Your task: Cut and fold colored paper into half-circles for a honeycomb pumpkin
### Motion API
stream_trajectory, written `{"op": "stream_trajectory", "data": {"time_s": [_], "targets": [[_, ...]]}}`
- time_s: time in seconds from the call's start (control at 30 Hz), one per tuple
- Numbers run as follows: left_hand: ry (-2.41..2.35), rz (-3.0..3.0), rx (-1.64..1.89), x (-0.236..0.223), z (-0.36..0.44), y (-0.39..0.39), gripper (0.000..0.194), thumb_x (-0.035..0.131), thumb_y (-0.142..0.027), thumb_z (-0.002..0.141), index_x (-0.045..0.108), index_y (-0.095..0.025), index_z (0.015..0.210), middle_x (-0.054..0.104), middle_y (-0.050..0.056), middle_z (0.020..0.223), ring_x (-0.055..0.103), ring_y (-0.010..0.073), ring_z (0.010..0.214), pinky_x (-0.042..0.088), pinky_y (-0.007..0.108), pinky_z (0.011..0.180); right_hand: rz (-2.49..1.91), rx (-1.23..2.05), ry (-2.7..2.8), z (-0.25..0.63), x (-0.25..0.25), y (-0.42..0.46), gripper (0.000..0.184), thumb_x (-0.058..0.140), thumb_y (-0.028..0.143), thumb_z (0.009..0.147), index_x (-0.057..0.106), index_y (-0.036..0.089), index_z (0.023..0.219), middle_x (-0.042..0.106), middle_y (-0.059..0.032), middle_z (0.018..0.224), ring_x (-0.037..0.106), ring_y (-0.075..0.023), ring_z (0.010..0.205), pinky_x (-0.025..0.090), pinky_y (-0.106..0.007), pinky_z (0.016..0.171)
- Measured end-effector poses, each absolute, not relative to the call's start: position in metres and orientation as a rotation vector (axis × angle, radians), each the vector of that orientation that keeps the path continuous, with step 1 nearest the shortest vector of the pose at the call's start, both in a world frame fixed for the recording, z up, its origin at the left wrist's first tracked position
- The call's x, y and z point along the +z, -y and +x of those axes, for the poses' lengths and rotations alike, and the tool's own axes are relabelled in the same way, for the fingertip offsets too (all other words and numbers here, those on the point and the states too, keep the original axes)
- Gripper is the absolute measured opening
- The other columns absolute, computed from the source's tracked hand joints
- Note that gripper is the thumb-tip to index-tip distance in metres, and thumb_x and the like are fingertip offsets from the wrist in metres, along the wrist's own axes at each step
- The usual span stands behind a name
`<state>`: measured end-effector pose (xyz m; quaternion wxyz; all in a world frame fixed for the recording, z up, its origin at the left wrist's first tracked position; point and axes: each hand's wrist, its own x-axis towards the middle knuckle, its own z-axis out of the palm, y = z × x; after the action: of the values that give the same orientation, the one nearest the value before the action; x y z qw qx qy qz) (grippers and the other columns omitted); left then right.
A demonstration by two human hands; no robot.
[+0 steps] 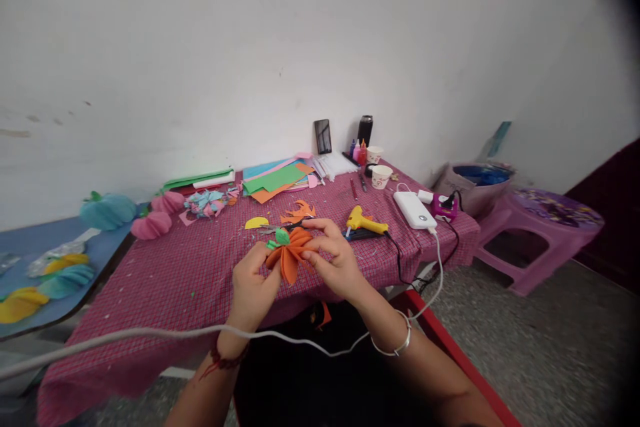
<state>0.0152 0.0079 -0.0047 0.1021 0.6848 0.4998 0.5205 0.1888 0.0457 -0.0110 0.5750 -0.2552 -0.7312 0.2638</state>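
Orange paper pumpkin (290, 265), one: folded segments fanned out, green paper top (283, 237); lower centre of the frame, held up in front of the near edge of the bench (165, 293).

Left hand (255, 283), one: fingers grasping the left side of the pumpkin, near its green top; dark red beaded bracelet (229, 360) at the wrist.

Right hand (337, 265), one: fingers grasping the right side of the pumpkin; pale bangle (407, 340) on the forearm.

Behind the hands, centre: scissors (270, 229), partly hidden; yellow paper piece (257, 222); jagged orange offcut (299, 211). Right of these, yellow glue gun (365, 219) with black cord.

Right end of bench: white power bank (415, 209), white cable (165, 331) running from it across the lower frame; purple socket block (445, 208), plugs fitted.

Rear of bench, centre to right: stacked coloured sheets (275, 179); phone (323, 137), leaning on the wall; black flask (365, 127); small bottles; two paper cups (381, 177).

Left of centre: heap of blue and pink scraps (205, 203); two pink paper pumpkins (151, 225), side by side.

Far left, blue surface (113, 240): blue paper pumpkin (107, 211); yellow and blue folded-paper pieces (23, 305).

Right of the frame, floor: pink stool (535, 237), patterned seat.
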Motion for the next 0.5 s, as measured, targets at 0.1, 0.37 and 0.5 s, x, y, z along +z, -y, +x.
{"op": "stream_trajectory", "data": {"time_s": [0.1,0.37,0.5], "targets": [[-1.421,2.042,1.526,-0.003,0.016,-0.007,0.01,0.061,-0.02,0.085,0.066,-0.018,0.076,0.061,-0.001,0.069,0.054,0.0116,0.064,0.042,0.022,0.061,-0.605,0.593,1.757,0.189,-0.009,-0.043,0.009,0.061,0.021,0.086,0.069,0.023,0.083,0.059,-0.0081,0.122,0.054,-0.0243,0.118,0.041,-0.046,0.101],[-1.338,2.294,1.59,-0.003,0.009,-0.007,0.018,0.062,-0.013,0.083,0.062,-0.018,0.066,0.058,-0.001,0.064,0.053,0.0102,0.057,0.04,0.021,0.055,-0.609,0.562,1.686,0.188,-0.011,-0.044,0.008,0.065,0.023,0.085,0.069,0.023,0.077,0.063,-0.007,0.116,0.057,-0.0233,0.112,0.044,-0.044,0.096],[-1.292,2.343,1.605,-0.003,0.004,-0.007,0.017,0.062,-0.011,0.083,0.062,-0.018,0.067,0.06,0.0,0.067,0.054,0.0105,0.06,0.041,0.021,0.057,-0.626,0.487,1.719,0.187,-0.017,-0.049,0.009,0.063,0.018,0.085,0.069,0.024,0.081,0.063,-0.0063,0.118,0.057,-0.0225,0.113,0.043,-0.044,0.097]]}}
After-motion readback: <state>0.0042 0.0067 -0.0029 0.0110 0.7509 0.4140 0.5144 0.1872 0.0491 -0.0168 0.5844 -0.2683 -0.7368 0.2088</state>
